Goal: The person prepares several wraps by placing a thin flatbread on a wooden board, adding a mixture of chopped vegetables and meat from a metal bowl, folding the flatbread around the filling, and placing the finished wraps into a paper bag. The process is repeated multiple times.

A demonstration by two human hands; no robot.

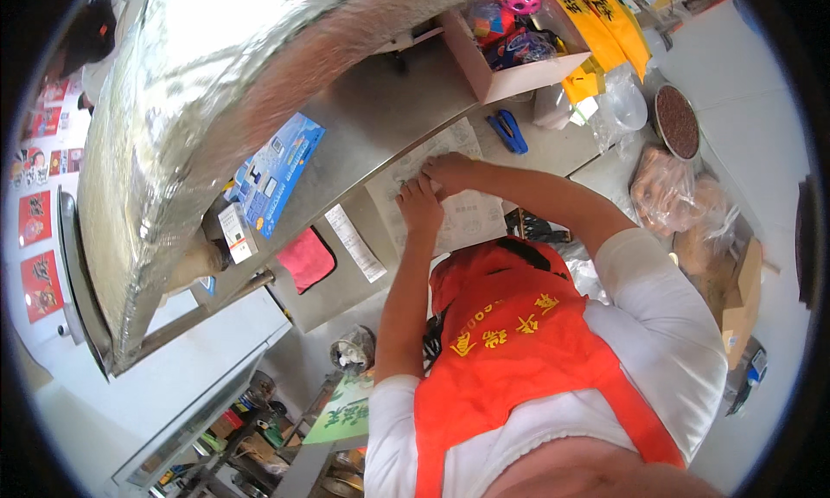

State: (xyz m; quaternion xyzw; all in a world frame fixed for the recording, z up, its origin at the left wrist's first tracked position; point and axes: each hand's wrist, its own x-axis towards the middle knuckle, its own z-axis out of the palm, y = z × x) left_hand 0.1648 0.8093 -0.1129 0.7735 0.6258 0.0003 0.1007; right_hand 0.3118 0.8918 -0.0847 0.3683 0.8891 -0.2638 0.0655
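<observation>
A sheet of printed, patterned paper (472,229) lies on the metal worktop before me. My left hand (421,207) and my right hand (450,174) meet over it, their fingertips close together and bent towards the paper. Whether the fingers pinch the sheet or something small is hidden by the hands. To the left of the paper lies a long printed slip (355,244), with a pink cloth (305,258) beyond it. A blue stapler-like tool (508,131) rests just past my right hand.
A raised metal shelf edge runs beyond the paper, bearing a blue leaflet (282,174), a small white carton (237,233) and an open box (541,76) of wrapped goods. A large foil-like covered structure (130,206) rises at left. Plastic bags (663,190) and a round container of reddish-brown contents (677,122) stand right.
</observation>
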